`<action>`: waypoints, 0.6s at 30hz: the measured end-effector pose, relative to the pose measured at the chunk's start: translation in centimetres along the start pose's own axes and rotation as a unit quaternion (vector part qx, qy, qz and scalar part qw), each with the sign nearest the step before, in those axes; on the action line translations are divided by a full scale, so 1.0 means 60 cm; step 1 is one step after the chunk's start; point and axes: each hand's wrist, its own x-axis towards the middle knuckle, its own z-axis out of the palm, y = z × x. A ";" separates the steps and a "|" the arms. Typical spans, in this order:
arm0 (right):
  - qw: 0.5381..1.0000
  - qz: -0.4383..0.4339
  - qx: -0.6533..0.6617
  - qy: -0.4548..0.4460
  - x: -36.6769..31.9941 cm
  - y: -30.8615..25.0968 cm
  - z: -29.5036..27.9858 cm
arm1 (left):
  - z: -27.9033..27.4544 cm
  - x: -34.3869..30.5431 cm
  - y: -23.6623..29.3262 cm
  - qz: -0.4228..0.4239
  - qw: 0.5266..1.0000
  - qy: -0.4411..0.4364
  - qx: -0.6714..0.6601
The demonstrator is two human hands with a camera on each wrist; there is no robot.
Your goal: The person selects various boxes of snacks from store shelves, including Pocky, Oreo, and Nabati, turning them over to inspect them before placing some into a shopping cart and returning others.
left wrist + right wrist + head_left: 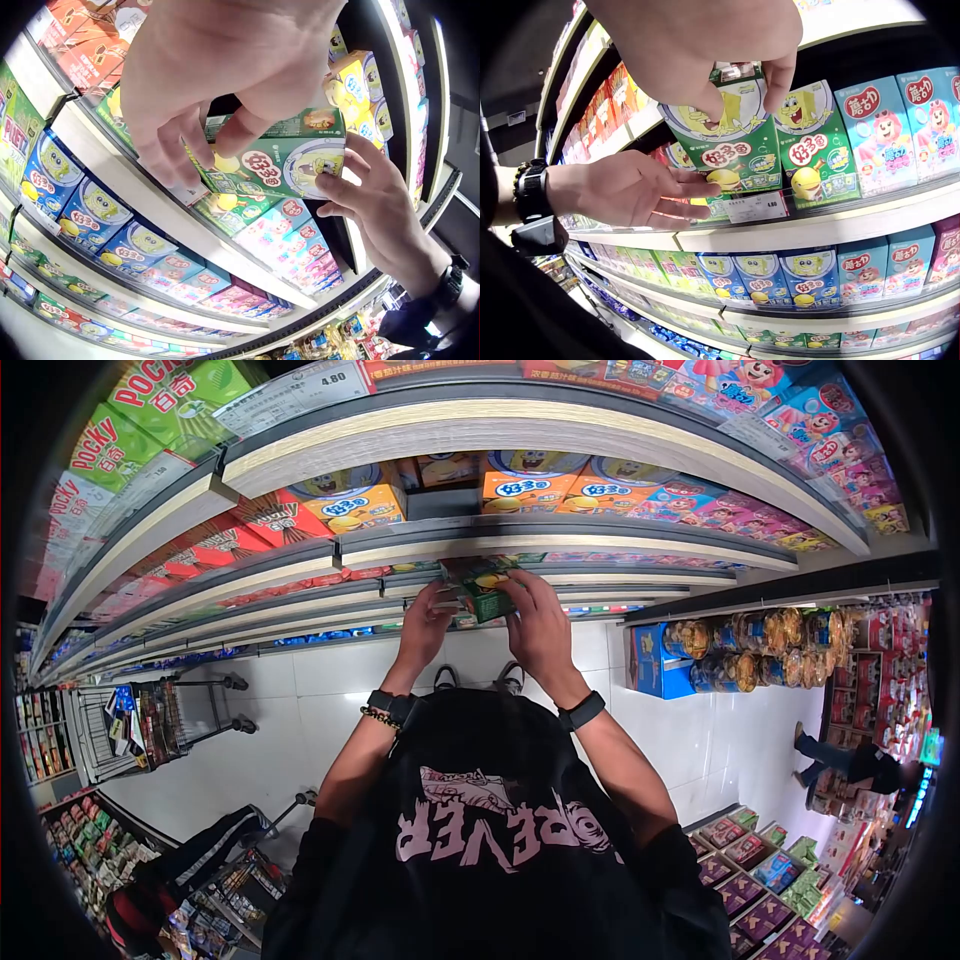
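A green snack box with a yellow cartoon figure on its front is held in front of the shelf, tilted. My right hand grips its upper end between thumb and fingers, as the right wrist view shows. At the box's lower end is my left hand, its fingers nearly straight and right at the corner. The left wrist view shows the left thumb overlapping the box. Beside the held box, a matching green box stands on the shelf above a price tag.
Blue-green snack boxes stand to the right on the same shelf. Blue boxes line the shelf below. A shopping cart is on the left, and a blue display stand with hanging packs is on the right.
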 end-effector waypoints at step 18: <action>0.998 0.003 -0.049 0.038 0.013 -0.014 0.038 | 0.005 0.024 0.046 -0.016 1.000 -0.015 -0.012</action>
